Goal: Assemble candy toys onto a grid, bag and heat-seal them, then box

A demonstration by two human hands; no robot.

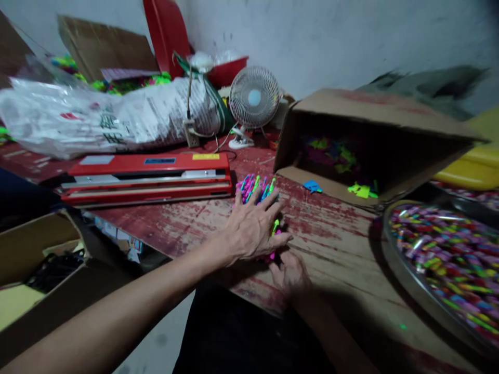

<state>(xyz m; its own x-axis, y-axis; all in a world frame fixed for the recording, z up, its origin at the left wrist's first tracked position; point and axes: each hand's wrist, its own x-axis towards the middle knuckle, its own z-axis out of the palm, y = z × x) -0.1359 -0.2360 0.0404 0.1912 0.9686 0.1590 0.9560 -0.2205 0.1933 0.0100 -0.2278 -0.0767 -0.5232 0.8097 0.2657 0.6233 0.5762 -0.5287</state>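
Observation:
My left hand point(251, 228) lies palm down, fingers spread, over a small pile of thin plastic pieces point(253, 188) in pink, blue, green and purple. The pieces stick out past its fingertips, and the palm hides the rest. Between thumb and forefinger, a bright green piece point(276, 226) with a pointed tip shows. Just below the left thumb is my right hand point(294, 275), its fingers curled in close to the pink end of a piece point(272, 256). Whatever the right fingers pinch is hidden and blurred.
A red bag sealer point(152, 179) lies left of the pile, with a white clip fan point(254, 97) behind. On the right, a cardboard box point(374, 111) on its side holds bright pieces; a metal basin point(390, 249) is full of colourful pieces. An open carton point(97, 275) stands lower left.

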